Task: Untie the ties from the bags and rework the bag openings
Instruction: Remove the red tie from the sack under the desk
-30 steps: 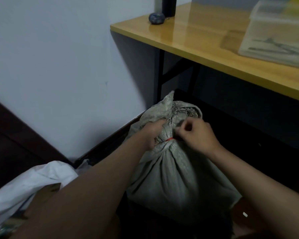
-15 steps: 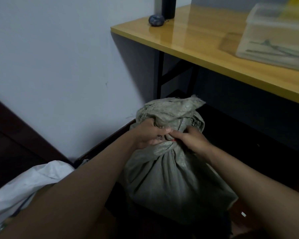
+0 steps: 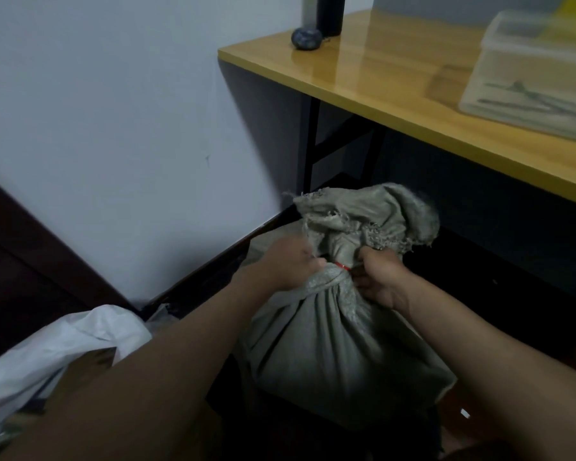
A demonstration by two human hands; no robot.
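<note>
A sack [image 3: 340, 344] is standing on the floor near the middle of the scene, partly tucked under the near edge of a table [image 3: 396, 91] that is filling the far right. A tie [image 3: 342, 266] is circling the sack's neck, with the bunched opening rising above it. The left hand [image 3: 288, 266] is sitting at the left of the neck, the right hand [image 3: 378, 277] at its right, both touching the sack. On the table, a round object [image 3: 306, 38] is lying at the far left corner, just beside a cylinder [image 3: 330, 15], while a box [image 3: 532, 78] is resting well apart at the right. A wall [image 3: 113, 111] is standing behind the sack at left. A crumpled bag [image 3: 57, 347] is lying at the near left.
</note>
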